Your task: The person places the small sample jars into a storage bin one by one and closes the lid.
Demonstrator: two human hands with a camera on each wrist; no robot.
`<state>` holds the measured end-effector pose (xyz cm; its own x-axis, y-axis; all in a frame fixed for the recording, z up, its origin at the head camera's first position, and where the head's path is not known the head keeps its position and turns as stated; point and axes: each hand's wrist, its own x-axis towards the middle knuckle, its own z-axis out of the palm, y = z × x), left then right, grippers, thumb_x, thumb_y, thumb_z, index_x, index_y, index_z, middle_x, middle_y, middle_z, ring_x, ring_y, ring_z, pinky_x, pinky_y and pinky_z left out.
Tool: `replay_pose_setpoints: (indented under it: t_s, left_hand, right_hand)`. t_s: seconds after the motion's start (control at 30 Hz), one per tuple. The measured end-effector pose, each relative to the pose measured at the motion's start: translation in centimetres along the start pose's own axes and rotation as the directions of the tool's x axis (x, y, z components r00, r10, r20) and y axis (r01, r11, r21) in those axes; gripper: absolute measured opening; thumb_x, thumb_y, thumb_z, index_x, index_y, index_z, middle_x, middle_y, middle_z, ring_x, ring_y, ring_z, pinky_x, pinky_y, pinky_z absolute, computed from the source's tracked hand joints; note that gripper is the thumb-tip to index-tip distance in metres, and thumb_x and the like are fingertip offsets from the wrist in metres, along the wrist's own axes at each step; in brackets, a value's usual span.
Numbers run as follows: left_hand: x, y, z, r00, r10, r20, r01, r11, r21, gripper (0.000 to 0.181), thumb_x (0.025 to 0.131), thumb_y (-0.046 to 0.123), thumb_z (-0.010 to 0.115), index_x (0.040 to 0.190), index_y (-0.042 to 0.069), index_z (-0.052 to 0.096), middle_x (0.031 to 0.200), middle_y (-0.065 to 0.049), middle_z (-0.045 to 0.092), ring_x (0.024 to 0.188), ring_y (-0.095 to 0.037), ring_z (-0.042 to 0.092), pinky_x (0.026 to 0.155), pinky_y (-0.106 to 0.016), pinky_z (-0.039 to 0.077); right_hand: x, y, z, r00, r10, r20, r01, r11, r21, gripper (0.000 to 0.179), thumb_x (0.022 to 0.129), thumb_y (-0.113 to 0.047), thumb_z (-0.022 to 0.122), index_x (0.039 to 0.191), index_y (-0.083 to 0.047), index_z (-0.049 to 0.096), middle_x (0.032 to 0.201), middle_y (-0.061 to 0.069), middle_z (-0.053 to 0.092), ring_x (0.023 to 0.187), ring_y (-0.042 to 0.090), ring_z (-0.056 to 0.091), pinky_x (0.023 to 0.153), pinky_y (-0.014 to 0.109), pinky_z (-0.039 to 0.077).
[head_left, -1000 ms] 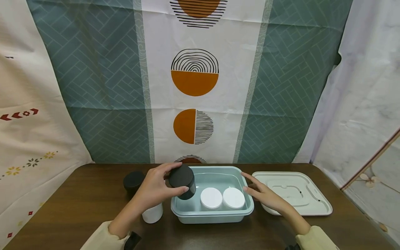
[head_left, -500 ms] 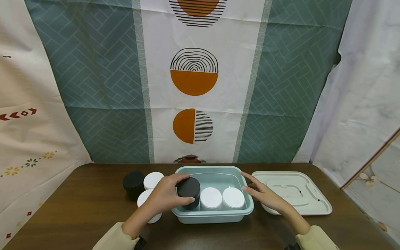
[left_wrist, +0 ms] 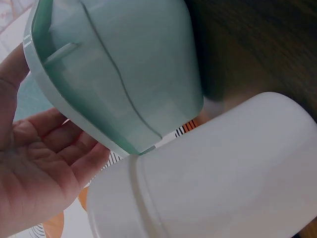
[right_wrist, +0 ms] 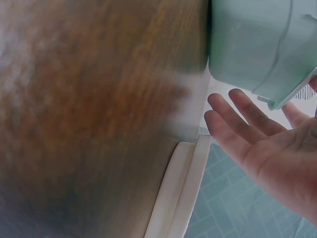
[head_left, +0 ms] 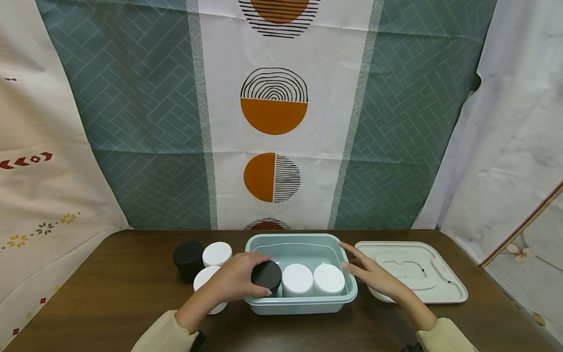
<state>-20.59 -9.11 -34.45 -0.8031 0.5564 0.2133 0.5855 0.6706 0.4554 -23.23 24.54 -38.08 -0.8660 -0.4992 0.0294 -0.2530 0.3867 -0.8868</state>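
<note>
In the head view my left hand [head_left: 239, 277] grips a black round jar [head_left: 266, 276] by its sides, low inside the left end of the light-blue plastic bin [head_left: 299, 309]. Beside that jar, two white-lidded jars [head_left: 297, 279] stand in a row along the bin's near side. The left wrist view shows the left hand's fingers over the bin's rim, the held jar hidden behind the bin wall. My right hand [head_left: 371, 275] rests at the bin's right rim with fingers spread; in the right wrist view several of its fingers [right_wrist: 247, 116] extend loosely outside the bin.
Left of the bin stand another black jar [head_left: 188, 259] and two white jars, one farther back [head_left: 217, 254] and one nearer [head_left: 205, 277], partly behind the left arm. A flat white lid [head_left: 415, 271] lies to the right on the brown table [head_left: 110, 288]. A patterned cloth hangs behind.
My left hand has carried the black jar rightward over the bin's left rim and lowered it inside, next to the white jars. The right hand has stayed at the right rim.
</note>
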Motion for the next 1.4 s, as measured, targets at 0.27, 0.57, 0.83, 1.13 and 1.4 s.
replay_pose_setpoints:
  t_s: [0.27, 0.57, 0.83, 1.13, 1.4]
  left_hand:
    - [0.0, 0.1, -0.4, 0.997, 0.014, 0.076, -0.015, 1.000, 0.013, 0.064, 0.069, 0.027, 0.078, 0.119, -0.005, 0.056, 0.113, -0.010, 0.062, 0.091, -0.018, 0.056, 0.068, -0.025, 0.043]
    - [-0.7, -0.1, -1.3, 1.000, 0.005, 0.027, -0.003, 0.998, -0.070, 0.061, 0.073, 0.026, 0.076, 0.121, -0.006, 0.055, 0.119, -0.015, 0.059, 0.106, -0.027, 0.056, 0.085, -0.041, 0.046]
    - [-2.9, -1.7, -3.4, 0.980, -0.076, -0.182, 0.063, 0.995, -0.074, 0.058, 0.074, 0.028, 0.075, 0.120, -0.001, 0.057, 0.119, -0.012, 0.059, 0.109, -0.030, 0.054, 0.088, -0.047, 0.044]
    - [-5.1, -4.9, -5.7, 0.917, -0.163, -0.364, 0.156, 0.987, -0.048, 0.055, 0.074, 0.022, 0.076, 0.119, -0.002, 0.057, 0.114, -0.016, 0.061, 0.104, -0.033, 0.057, 0.086, -0.047, 0.045]
    - [-6.8, -7.8, -6.8, 0.871, -0.279, -0.404, 0.277, 0.959, -0.065, 0.064, 0.075, 0.028, 0.074, 0.124, -0.005, 0.051, 0.116, -0.024, 0.057, 0.105, -0.038, 0.055, 0.086, -0.050, 0.044]
  right_hand:
    - [0.0, 0.0, 0.0, 1.000, 0.018, -0.003, -0.018, 1.000, 0.001, 0.060, 0.096, -0.022, 0.045, 0.146, -0.009, 0.014, 0.131, 0.032, 0.034, 0.115, 0.041, 0.044, 0.083, 0.045, 0.048]
    - [0.0, 0.0, 0.1, 1.000, 0.010, 0.004, -0.010, 1.000, 0.019, 0.060, 0.096, -0.021, 0.045, 0.146, -0.007, 0.013, 0.132, 0.033, 0.032, 0.116, 0.042, 0.043, 0.084, 0.046, 0.047]
    - [0.0, 0.0, 0.1, 1.000, 0.011, 0.005, -0.011, 1.000, 0.018, 0.060, 0.097, -0.021, 0.044, 0.146, -0.008, 0.013, 0.131, 0.033, 0.033, 0.115, 0.041, 0.044, 0.084, 0.045, 0.048]
    - [-0.1, -0.1, 0.0, 1.000, 0.007, 0.007, -0.007, 1.000, 0.021, 0.060, 0.097, -0.021, 0.044, 0.146, -0.008, 0.013, 0.130, 0.034, 0.034, 0.116, 0.042, 0.043, 0.083, 0.045, 0.048]
    - [-0.1, -0.1, 0.1, 1.000, 0.010, 0.005, -0.010, 1.000, 0.018, 0.060, 0.097, -0.022, 0.044, 0.146, -0.008, 0.013, 0.131, 0.034, 0.033, 0.116, 0.043, 0.043, 0.083, 0.045, 0.048]
